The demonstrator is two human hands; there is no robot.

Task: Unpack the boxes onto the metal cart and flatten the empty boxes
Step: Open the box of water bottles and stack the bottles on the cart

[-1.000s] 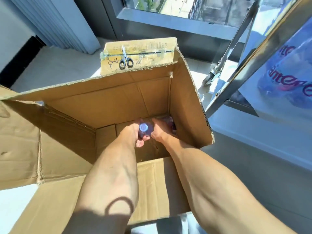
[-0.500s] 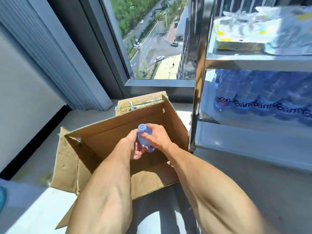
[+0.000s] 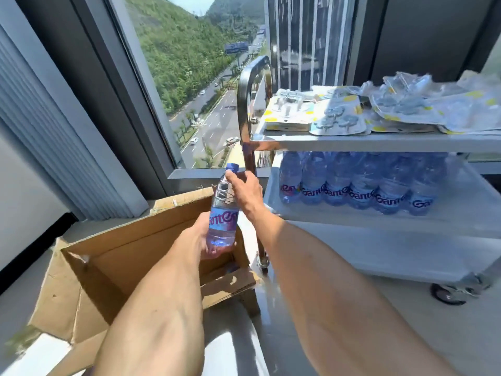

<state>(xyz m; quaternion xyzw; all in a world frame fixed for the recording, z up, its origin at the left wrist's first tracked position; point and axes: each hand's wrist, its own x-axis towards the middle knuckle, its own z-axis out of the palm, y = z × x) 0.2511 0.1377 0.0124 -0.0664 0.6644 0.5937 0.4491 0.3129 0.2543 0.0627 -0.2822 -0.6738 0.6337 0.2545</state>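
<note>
much of the unpacking looks done: the metal cart (image 3: 379, 143) already carries a row of water bottles (image 3: 357, 185) along the front edge of its middle shelf and flat blister packs (image 3: 352, 109) across the top shelf. one water bottle (image 3: 223, 213) is held upright above the open cardboard box (image 3: 108, 256), over the box's far right corner and just beside the cart's near left upright. what else lies in the box is mostly hidden, though something bluish shows at the bottom near that corner, so more may be left, and the box is not yet flattened. the right hand (image 3: 245, 189) pinches the bottle's neck just under the cap, arm reaching forward; the left hand (image 3: 206, 237) cups the base from below, fingers curled under it.
</note>
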